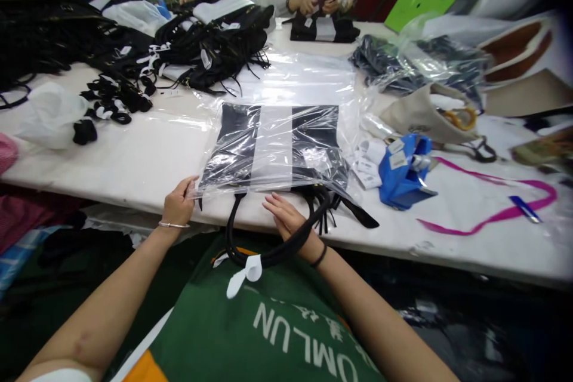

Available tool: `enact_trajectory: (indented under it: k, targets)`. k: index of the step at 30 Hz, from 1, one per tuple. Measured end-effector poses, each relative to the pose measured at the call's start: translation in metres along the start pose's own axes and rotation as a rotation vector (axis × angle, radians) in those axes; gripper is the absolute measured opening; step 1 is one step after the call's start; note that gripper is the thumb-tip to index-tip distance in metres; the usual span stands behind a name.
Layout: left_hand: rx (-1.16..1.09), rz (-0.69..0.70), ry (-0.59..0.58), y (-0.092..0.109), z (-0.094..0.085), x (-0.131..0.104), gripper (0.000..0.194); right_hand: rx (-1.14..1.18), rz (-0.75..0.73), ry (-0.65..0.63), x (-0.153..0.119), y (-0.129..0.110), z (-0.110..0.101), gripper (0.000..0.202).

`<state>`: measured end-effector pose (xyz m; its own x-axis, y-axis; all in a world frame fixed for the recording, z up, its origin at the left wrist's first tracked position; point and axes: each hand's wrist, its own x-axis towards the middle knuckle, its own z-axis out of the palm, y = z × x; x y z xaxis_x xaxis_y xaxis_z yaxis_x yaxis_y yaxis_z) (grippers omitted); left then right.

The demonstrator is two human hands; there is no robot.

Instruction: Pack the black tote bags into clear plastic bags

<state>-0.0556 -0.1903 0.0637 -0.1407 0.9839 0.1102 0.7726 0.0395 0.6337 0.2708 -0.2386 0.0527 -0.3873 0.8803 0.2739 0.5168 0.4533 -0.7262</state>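
Note:
A black handbag [313, 125] with a white band round its middle lies inside a clear plastic bag [273, 155] at the table's front edge. Its black handles [230, 230] stick out of the plastic towards my body, with a white tag [253, 268] hanging off them. My left hand [178, 203] pinches the near left corner of the plastic bag. Close to the bag's opening, my right hand [290, 221] has its fingers stretched out, reaching between the handles and below the plastic's near edge. Black tassels [326, 221] hang to the right of that hand.
Piles of black bags [224, 42] cover the back left. On the right lie a blue pouch [405, 170], a beige bag [416, 110], a pink ribbon [501, 212] and a blue cutter [524, 209]. Across the table, a person's hands [317, 5] work over another black bag [324, 30].

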Motion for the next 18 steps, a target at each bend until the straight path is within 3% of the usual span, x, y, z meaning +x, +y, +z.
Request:
enact_trajectory:
  k: [3,8,11,15,18]
  targets:
    - [0.033,-0.053,0.077,-0.006,0.002,-0.006,0.051,-0.335,-0.045,-0.035,0.051,0.007,0.021,0.051]
    - [0.091,-0.078,-0.063,-0.021,0.004,-0.011,0.052,-0.616,0.028,-0.081,0.098,0.022,0.04,0.051]
    - [-0.015,-0.109,-0.051,-0.008,-0.015,-0.023,0.053,-0.631,0.018,-0.087,0.11,0.027,0.029,0.051]
    - [-0.017,-0.067,0.035,0.019,-0.057,-0.046,0.054,-0.625,0.041,0.017,0.131,0.035,0.013,0.049]
    - [0.022,-0.08,0.042,0.011,-0.067,-0.058,0.054,-0.623,0.033,-0.001,0.144,0.045,0.023,0.051]
